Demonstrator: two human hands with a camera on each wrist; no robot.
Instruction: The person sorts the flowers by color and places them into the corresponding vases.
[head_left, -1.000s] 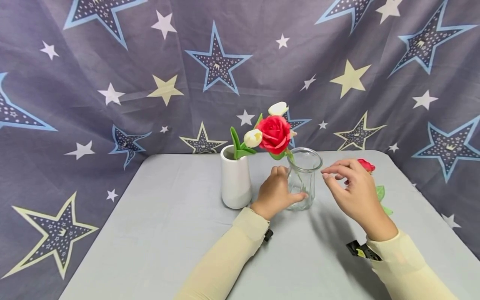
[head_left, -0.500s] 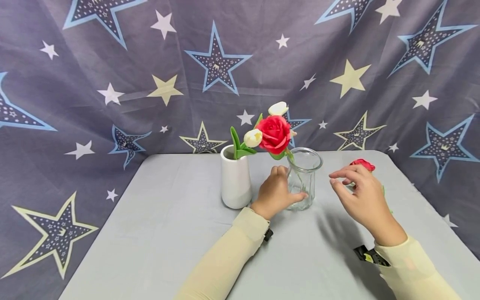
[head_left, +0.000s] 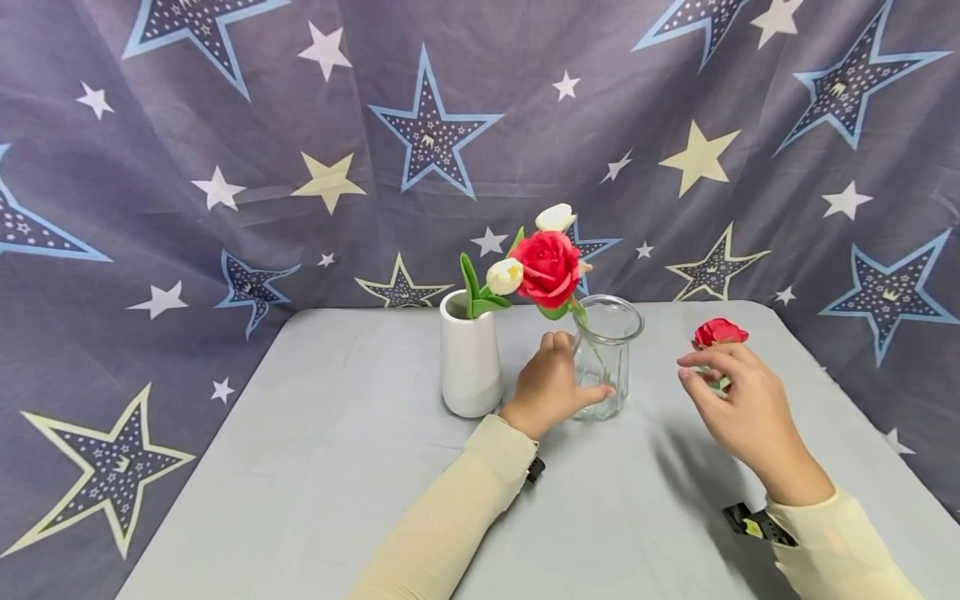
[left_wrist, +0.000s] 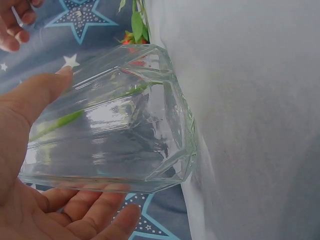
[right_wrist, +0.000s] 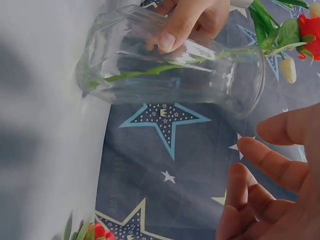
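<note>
My left hand (head_left: 551, 385) grips the clear glass vase (head_left: 617, 367) low on its side, thumb in front and fingers behind, as the left wrist view also shows. In that vase stands a red rose (head_left: 550, 268), its green stem (right_wrist: 145, 72) slanting down to the base and its bloom leaning left over the rim. To the right, my right hand (head_left: 750, 412) hangs above the table with loosely bent fingers and nothing in them. Just beyond it lies a second red rose (head_left: 720, 332), its stem and leaves mostly hidden behind the hand.
A white vase (head_left: 471, 358) stands left of the glass one, holding green leaves and a cream tulip (head_left: 504, 276). Another white tulip (head_left: 555, 217) shows behind the upright rose. Past the grey table (head_left: 337, 467) hangs a star-printed curtain (head_left: 262, 125).
My right hand has drawn away from the glass vase, rightward and slightly toward me, uncovering the second rose's bloom. The left hand and glass vase have stayed in place.
</note>
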